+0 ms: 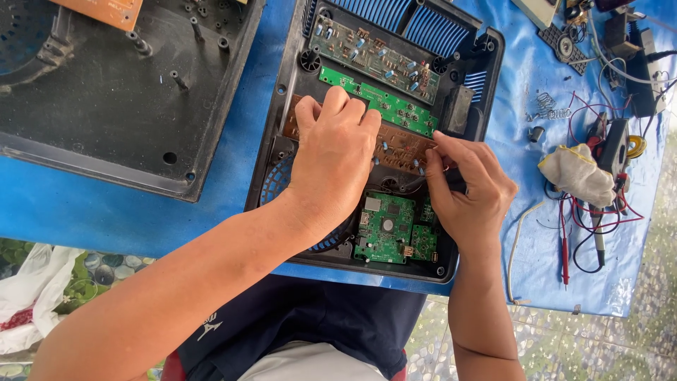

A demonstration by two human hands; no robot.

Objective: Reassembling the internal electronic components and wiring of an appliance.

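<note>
An open black plastic device housing (285, 77) lies on a blue-covered table. Inside it are a brown circuit board (398, 144), two long green boards (384, 106) above it and a small square green board (384, 229) near the front. My left hand (331, 155) presses fingers down on the left part of the brown board. My right hand (469, 187) pinches the right end of that same board with thumb and fingers. Both hands hide the middle of the board.
A second black housing shell (106, 92) lies at the left with an orange board (106, 10) on its far edge. At the right sit a crumpled white glove (578, 173), red and black wires (585, 226), springs (550, 106) and small parts. The table's front edge (564, 307) is close.
</note>
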